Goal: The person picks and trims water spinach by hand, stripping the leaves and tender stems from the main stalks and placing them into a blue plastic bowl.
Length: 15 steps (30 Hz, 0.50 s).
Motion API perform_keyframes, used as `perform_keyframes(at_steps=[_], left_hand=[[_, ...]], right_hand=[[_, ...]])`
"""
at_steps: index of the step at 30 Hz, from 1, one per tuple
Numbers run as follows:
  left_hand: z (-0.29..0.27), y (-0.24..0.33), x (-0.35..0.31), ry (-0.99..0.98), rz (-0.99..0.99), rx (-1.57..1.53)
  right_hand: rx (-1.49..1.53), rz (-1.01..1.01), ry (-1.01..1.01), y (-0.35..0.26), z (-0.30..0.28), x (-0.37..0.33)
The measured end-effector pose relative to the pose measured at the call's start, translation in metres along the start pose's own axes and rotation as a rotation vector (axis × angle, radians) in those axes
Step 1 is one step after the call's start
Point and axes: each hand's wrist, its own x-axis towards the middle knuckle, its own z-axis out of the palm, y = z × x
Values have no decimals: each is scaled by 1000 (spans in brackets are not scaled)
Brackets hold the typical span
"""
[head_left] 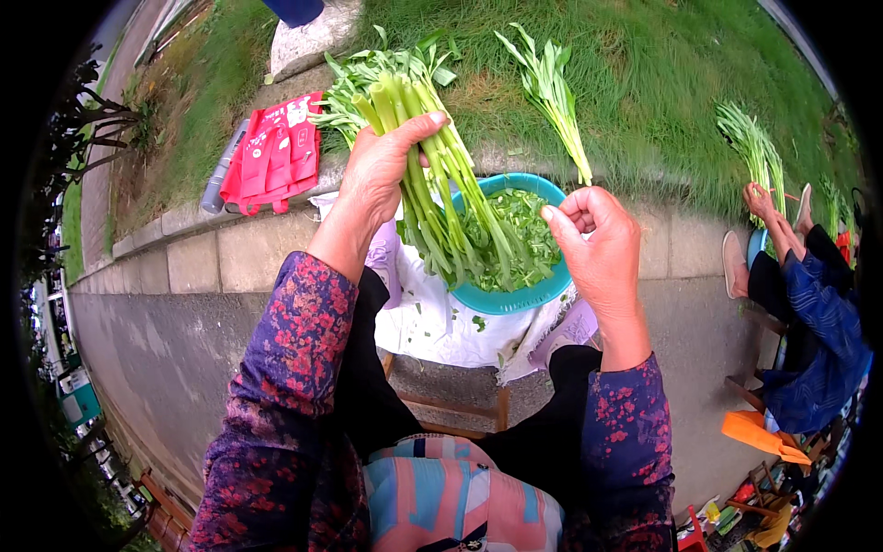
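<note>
A grey paved path [184, 340] runs across the lower part of the view, edged by a low stone kerb [221, 248], with a slope of green grass [644, 83] beyond it. On the kerb lies a folded red fabric bag [274, 155]. A white cloth with scattered green scraps [441, 322] is spread below a round turquoise plastic basin [515, 299], which holds a heap of picked green leaves [515, 241].

The left hand [382, 170] is raised over the basin's left side and closed around a thick bunch of long green stalked vegetables [432, 175]. The grip is at about mid-length. The bunch's long axis runs on a slant: its leafy tops fan out up and to the left, away from the person, over the kerb and grass, while the pale cut stem ends point down and to the right, into the basin, just above or touching the leaves there.

The right hand [602, 244] is beside the basin's right rim, fingers curled inward, pinching the lower end of a single slender green stalk [556, 92]. That stalk stands nearly upright, its leaves pointing up and away over the grass.

At the right edge another person's hand [762, 201] grips a separate green bunch [754, 147].
</note>
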Motion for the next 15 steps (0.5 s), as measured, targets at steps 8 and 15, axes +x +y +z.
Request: perform_keyframes(at_steps=[8, 15], left_hand=[[-8, 1, 3, -70, -96, -151], [1, 5, -4, -39, -82, -138]], right_hand=[[-109, -112, -24, 20, -3, -5], [-91, 61, -106, 12, -8, -4]])
